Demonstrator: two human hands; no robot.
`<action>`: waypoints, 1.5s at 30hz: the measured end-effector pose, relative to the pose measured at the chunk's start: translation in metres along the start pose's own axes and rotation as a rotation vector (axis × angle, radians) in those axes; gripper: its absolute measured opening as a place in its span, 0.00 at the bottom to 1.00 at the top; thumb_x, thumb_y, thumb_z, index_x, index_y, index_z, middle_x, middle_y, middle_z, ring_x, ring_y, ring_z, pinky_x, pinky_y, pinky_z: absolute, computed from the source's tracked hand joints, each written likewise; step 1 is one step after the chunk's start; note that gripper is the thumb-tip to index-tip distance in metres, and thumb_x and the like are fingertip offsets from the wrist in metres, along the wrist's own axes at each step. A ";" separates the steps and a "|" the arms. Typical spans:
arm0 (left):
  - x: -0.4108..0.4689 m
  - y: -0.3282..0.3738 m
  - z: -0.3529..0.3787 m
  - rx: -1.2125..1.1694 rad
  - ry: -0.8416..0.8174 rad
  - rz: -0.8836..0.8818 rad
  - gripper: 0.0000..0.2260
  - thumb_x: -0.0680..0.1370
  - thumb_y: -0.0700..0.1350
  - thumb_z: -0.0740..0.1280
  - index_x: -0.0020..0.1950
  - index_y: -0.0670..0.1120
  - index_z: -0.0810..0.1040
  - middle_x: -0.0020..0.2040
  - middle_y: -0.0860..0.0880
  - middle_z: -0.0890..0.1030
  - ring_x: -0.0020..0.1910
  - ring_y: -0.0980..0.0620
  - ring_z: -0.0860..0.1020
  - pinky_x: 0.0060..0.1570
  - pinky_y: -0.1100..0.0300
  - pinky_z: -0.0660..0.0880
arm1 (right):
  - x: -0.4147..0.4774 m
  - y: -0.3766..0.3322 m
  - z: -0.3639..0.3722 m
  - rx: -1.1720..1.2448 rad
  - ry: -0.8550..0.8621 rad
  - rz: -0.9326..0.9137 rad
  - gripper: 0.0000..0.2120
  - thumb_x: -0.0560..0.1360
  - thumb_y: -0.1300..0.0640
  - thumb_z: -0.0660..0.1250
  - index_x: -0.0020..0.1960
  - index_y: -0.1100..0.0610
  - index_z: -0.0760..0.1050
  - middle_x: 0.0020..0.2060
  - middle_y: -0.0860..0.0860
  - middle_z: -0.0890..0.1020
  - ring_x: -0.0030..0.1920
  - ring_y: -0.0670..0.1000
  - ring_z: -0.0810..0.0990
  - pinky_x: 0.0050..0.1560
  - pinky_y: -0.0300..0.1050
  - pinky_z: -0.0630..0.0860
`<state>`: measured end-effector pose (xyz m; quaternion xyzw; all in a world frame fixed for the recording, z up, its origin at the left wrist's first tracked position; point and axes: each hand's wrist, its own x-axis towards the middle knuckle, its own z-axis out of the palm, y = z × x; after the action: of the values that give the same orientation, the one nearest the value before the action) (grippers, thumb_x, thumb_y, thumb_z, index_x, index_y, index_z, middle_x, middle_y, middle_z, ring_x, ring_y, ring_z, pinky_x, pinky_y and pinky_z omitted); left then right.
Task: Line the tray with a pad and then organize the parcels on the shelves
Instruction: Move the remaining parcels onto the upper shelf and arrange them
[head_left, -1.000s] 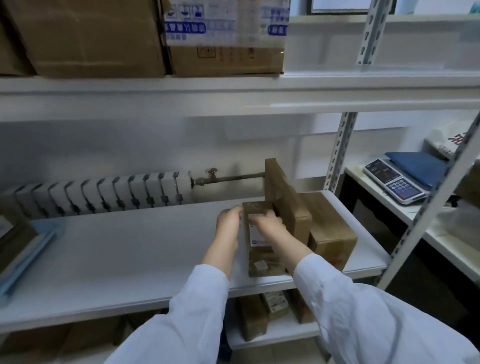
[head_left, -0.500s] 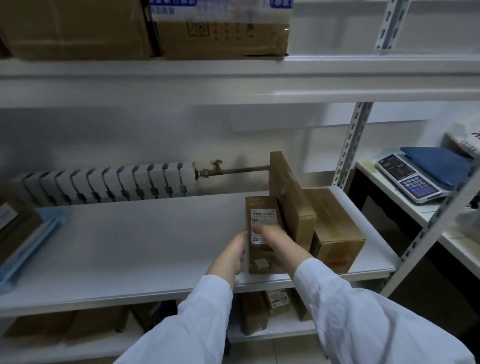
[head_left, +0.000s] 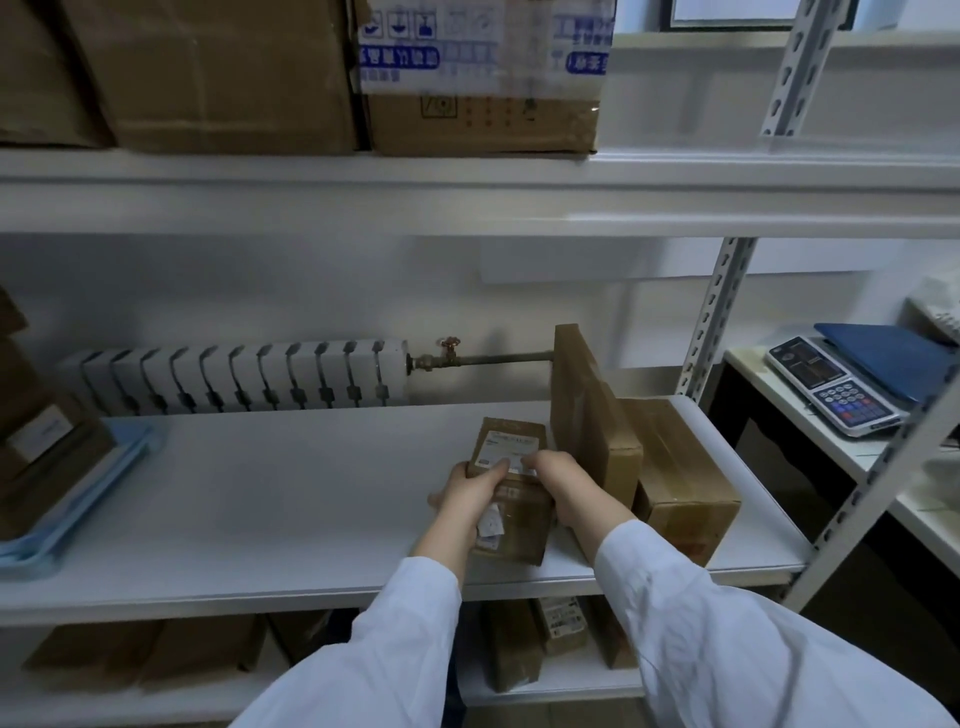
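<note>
Head view: a white metal shelf (head_left: 260, 493) runs along a white wall, with a ribbed radiator (head_left: 234, 376) behind its back edge. Right of the radiator, a pipe (head_left: 498, 357) with a valve leads off behind a flat box (head_left: 592, 415) standing on edge. Further right of the radiator, a brown box (head_left: 680, 467) lies touching that flat box. Left of the radiator and nearer the camera, a pale blue tray (head_left: 78, 499) holds brown packages. Above the radiator, on the next board up, stand big cartons (head_left: 218, 73). Far right of the radiator, on a separate table, sits a scale (head_left: 836, 384).

The labelled parcel (head_left: 511, 441) stands upright at the shelf's front, below and right of the radiator and just beside the flat box. The left hand (head_left: 467, 496) grips its left side, fingers (head_left: 493, 475) curled over onto the label. The right hand (head_left: 563, 480) grips its right side, fingers curled onto the label's other end. Both sleeves are white.
</note>
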<state>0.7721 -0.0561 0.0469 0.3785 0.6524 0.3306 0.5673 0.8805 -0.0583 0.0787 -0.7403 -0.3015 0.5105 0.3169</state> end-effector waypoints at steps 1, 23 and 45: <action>-0.004 0.004 -0.004 -0.033 -0.003 0.017 0.28 0.60 0.64 0.72 0.55 0.54 0.71 0.59 0.42 0.74 0.52 0.41 0.78 0.52 0.48 0.79 | -0.006 -0.001 -0.001 0.044 -0.011 -0.003 0.08 0.78 0.57 0.61 0.53 0.61 0.73 0.49 0.59 0.81 0.49 0.58 0.80 0.51 0.50 0.76; -0.134 0.116 -0.122 -0.480 0.065 0.707 0.06 0.65 0.44 0.70 0.37 0.44 0.75 0.33 0.48 0.78 0.32 0.50 0.75 0.33 0.59 0.69 | -0.093 -0.074 -0.041 0.402 0.267 -0.449 0.24 0.68 0.44 0.65 0.56 0.60 0.71 0.53 0.57 0.79 0.55 0.61 0.77 0.60 0.56 0.74; -0.248 0.186 -0.190 -0.573 -0.312 0.873 0.16 0.73 0.42 0.59 0.28 0.42 0.81 0.30 0.45 0.81 0.28 0.51 0.81 0.29 0.67 0.76 | -0.193 -0.131 -0.091 0.554 -0.173 -0.692 0.13 0.71 0.46 0.60 0.32 0.52 0.71 0.30 0.49 0.77 0.33 0.50 0.75 0.37 0.42 0.68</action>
<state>0.6228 -0.1796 0.3545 0.4893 0.2264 0.6399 0.5477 0.8939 -0.1408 0.3143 -0.4379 -0.4086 0.4959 0.6288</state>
